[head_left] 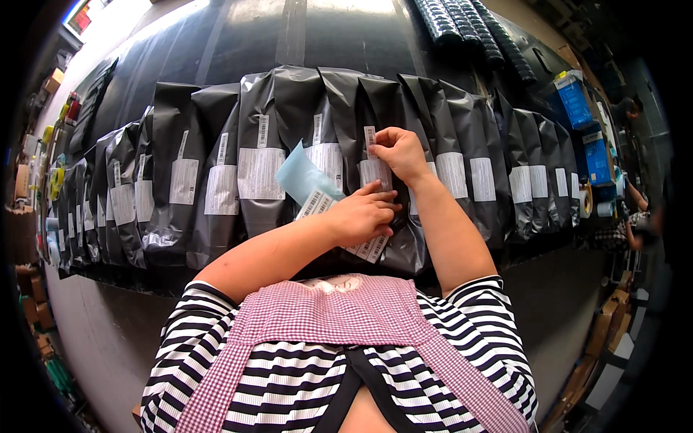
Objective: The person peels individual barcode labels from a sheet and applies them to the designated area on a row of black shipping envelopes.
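Observation:
A row of dark grey plastic mailing bags (258, 105) overlaps across the table, most with a white printed label. My right hand (402, 154) pinches the edge of a small white barcode sticker (369, 140) against a bag in the middle of the row. Just below it, my left hand (361, 216) is closed over a strip of barcode stickers (316, 205). The strip's pale blue backing paper (307, 177) curls up left of the hand, and more barcodes show under its fingers. Several bags to the left have a narrow barcode sticker above the label; those to the right show none.
The black table (245, 36) stretches away behind the bags. Dark rolls (462, 32) lie at the back right. Blue boxes (574, 101) and tape rolls (586, 200) stand at the right edge; coloured tape rolls (56, 180) line the left. Another person's arm (635, 195) shows far right.

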Demonstrator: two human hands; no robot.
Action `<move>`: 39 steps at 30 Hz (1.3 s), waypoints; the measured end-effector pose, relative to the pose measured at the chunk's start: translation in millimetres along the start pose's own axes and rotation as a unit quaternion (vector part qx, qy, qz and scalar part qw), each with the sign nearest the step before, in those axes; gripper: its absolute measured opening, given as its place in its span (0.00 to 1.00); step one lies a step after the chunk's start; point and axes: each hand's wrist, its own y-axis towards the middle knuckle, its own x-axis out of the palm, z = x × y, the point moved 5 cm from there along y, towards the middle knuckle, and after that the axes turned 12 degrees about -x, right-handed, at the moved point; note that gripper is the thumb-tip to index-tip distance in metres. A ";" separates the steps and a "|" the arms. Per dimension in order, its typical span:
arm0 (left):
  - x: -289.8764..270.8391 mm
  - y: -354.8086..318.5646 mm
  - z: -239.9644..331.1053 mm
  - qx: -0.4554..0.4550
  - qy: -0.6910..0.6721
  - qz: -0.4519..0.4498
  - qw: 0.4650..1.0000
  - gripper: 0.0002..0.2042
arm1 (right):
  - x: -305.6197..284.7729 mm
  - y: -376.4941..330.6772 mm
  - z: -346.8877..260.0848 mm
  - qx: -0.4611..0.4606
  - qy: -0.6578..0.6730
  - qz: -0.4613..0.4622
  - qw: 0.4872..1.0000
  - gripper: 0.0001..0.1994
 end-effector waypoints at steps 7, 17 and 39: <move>-2.4 0.8 2.7 -0.011 -0.024 -0.009 1.000 0.12 | 1.4 -8.3 -8.1 -0.047 -0.039 -0.018 0.998 0.07; -1.3 -0.1 3.2 -0.007 -0.013 -0.011 1.000 0.11 | -0.4 13.6 -13.3 -0.154 -0.213 0.093 0.960 0.33; -92.3 -32.2 24.6 -0.147 -0.235 0.177 0.945 0.12 | 14.6 -162.7 -110.4 0.007 0.118 0.071 0.990 0.12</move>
